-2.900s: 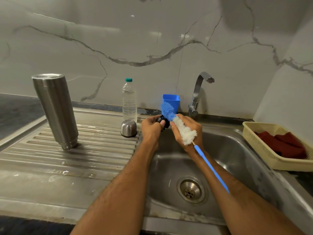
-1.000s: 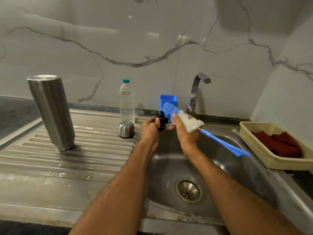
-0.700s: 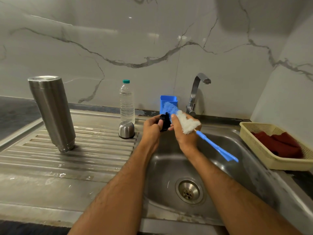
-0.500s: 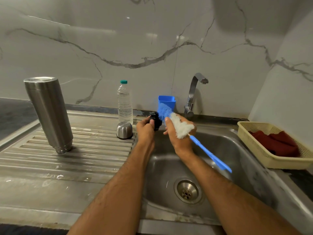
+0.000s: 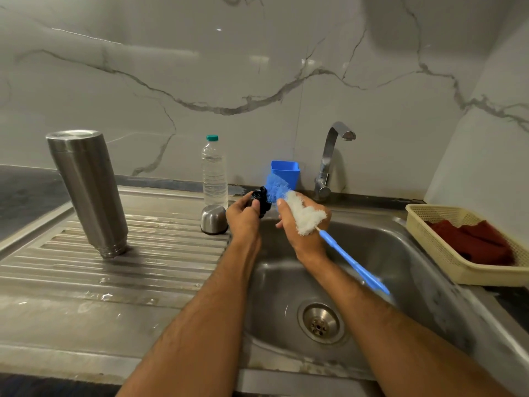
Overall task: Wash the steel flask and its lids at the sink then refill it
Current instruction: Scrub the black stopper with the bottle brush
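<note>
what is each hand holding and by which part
Left hand grips the small black lid by its side. Right hand grips the bottle brush around its white bristles, not the blue handle.

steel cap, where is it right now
In the head view the steel cap stands left of centre on the ribbed drainboard, just before the water bottle.

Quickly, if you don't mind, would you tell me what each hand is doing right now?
Left hand: closed, holding the small black flask lid.
Right hand: closed around the bristle head of the blue-handled bottle brush.
</note>
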